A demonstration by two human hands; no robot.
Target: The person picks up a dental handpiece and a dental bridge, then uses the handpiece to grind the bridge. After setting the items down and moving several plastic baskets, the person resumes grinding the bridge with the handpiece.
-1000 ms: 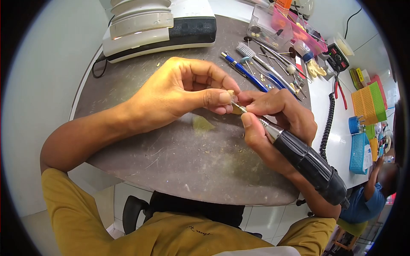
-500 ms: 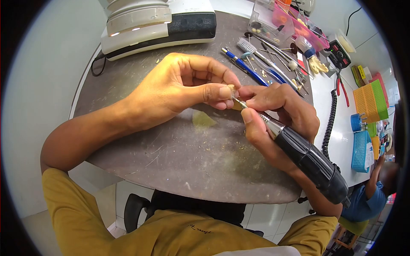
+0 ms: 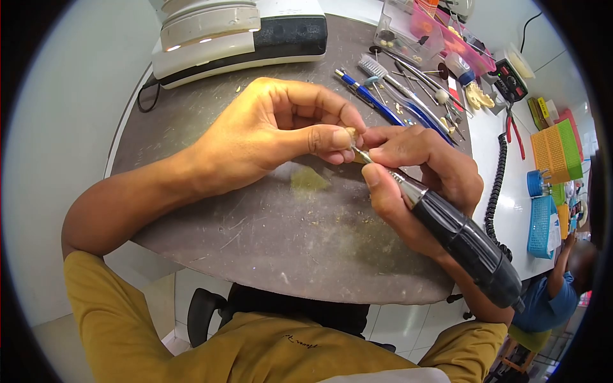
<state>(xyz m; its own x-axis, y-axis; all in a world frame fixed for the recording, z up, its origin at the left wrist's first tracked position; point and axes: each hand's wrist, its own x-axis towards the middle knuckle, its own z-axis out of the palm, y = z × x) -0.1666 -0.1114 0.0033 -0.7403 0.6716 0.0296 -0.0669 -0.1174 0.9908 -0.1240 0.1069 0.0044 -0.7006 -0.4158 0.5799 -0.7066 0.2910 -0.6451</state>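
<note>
Between thumb and fingers, my left hand (image 3: 281, 124) pinches a small tan piece (image 3: 351, 133), mostly covered by the fingertips. My right hand (image 3: 428, 172) is wrapped round a black and silver rotary handpiece (image 3: 466, 242), held like a pen and slanting down to the right. Its thin metal tip meets or nearly meets the small piece; exact contact is too small to tell. Fingertips of both hands are close together above the grey worktop (image 3: 255, 255). Yellowish dust and crumbs lie on the worktop below them.
A white and black device (image 3: 287, 38) stands at the back left. Brushes, a blue pen (image 3: 370, 96) and metal tools lie behind my right hand, near a pink tray (image 3: 472, 54). At right are a coiled cord (image 3: 497, 185), baskets (image 3: 543, 223) and another person (image 3: 549, 303).
The view has shifted slightly, so the hands and bench items appear a little further right. Both grips stay the same. The other person's arm has moved slightly.
</note>
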